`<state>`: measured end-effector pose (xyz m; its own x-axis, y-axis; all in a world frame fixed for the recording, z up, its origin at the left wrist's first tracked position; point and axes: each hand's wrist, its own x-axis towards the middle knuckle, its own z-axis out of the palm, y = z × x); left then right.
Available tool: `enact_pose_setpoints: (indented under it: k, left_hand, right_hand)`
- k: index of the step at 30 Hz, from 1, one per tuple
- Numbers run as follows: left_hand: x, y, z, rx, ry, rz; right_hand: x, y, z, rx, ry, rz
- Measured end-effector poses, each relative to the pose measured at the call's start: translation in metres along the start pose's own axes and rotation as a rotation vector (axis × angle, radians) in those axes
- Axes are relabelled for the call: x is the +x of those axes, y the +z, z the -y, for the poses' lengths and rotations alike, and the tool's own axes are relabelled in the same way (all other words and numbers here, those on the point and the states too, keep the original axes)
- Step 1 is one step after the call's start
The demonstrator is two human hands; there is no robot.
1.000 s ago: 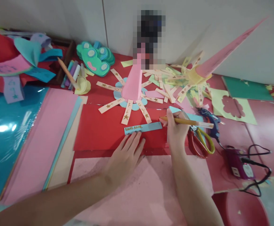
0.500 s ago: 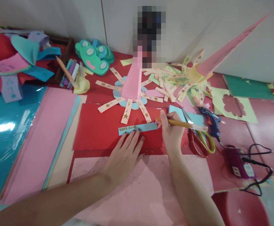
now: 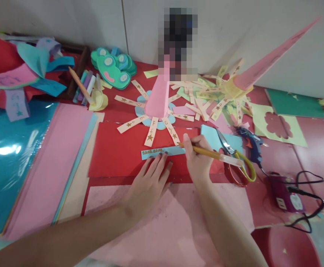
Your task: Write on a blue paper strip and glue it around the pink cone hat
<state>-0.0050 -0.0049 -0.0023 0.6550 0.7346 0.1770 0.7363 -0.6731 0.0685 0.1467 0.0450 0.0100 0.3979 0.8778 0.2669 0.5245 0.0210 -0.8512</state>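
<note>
My left hand (image 3: 152,174) lies flat with fingers spread, its fingertips on the lower edge of a light blue paper strip (image 3: 173,151). Gold writing covers the strip's left part. My right hand (image 3: 199,159) grips a gold pen (image 3: 203,150) with a clear end, its tip just above the strip's right part. Under the strip is a red sheet (image 3: 111,148). Behind it stands a pink paper cone (image 3: 157,98) on a blue scalloped base, ringed by lettered paper strips with stars. Scissors (image 3: 238,163) with red and yellow handles lie right of my right hand.
A glue gun (image 3: 249,142) and a purple power box (image 3: 285,194) with a looped cord are at the right. Loose paper strips and a second pink cone (image 3: 273,59) are behind. Green frog cutouts (image 3: 111,70), markers (image 3: 85,87) and stacked coloured sheets (image 3: 50,167) fill the left.
My right hand has moved a little left with the pen, bringing its tip nearer the writing and over the strip. My left hand stays on the strip.
</note>
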Motion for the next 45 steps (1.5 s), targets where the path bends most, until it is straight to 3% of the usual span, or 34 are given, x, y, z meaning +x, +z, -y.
enact_pose_setpoints:
  k: [7,14,34,45]
  left_hand:
    - [0.000,0.001,-0.001,-0.022,-0.019,-0.003]
    - [0.000,0.002,0.000,-0.055,-0.024,-0.021]
    - [0.002,0.001,0.000,-0.051,-0.018,-0.044]
    - [0.001,0.002,0.000,-0.070,-0.021,-0.027]
  right_hand:
    - [-0.005,0.010,-0.004,0.082,-0.077,0.222]
    - [-0.001,0.012,-0.011,0.144,-0.003,0.349]
    - [0.003,0.012,-0.013,0.097,-0.047,0.364]
    - [0.003,0.014,-0.015,0.093,0.003,0.333]
